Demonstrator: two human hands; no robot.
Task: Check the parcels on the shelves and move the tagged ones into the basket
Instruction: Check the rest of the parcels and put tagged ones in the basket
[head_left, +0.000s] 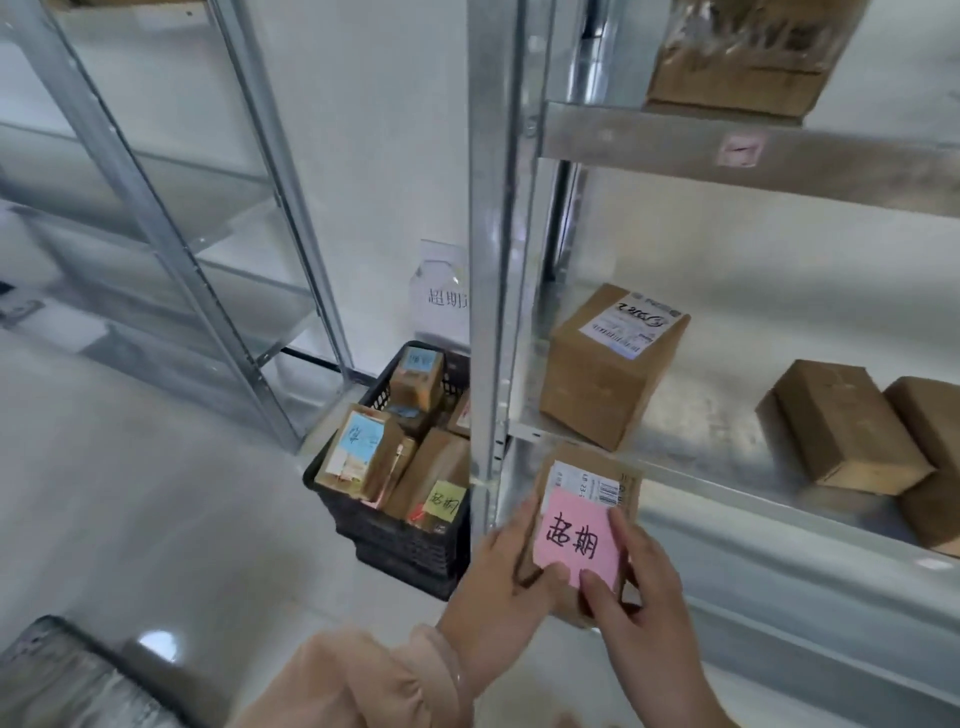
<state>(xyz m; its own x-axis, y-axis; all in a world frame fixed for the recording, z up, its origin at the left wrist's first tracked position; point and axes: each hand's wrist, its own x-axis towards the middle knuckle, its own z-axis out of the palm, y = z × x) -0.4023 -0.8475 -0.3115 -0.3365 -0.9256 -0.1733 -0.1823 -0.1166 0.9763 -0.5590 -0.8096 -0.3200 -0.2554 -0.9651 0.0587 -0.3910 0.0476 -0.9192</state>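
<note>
Both grips (498, 564) (641, 577) — cardboard parcel (629, 480) (pink tag (579, 538))

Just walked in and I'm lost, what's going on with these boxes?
A person grips a box bearing a pink tag with the left hand and right hand, just in front of the shelf. The basket to its left already holds several tagged boxes. Other boxes on the shelf show no coloured tag.
</note>
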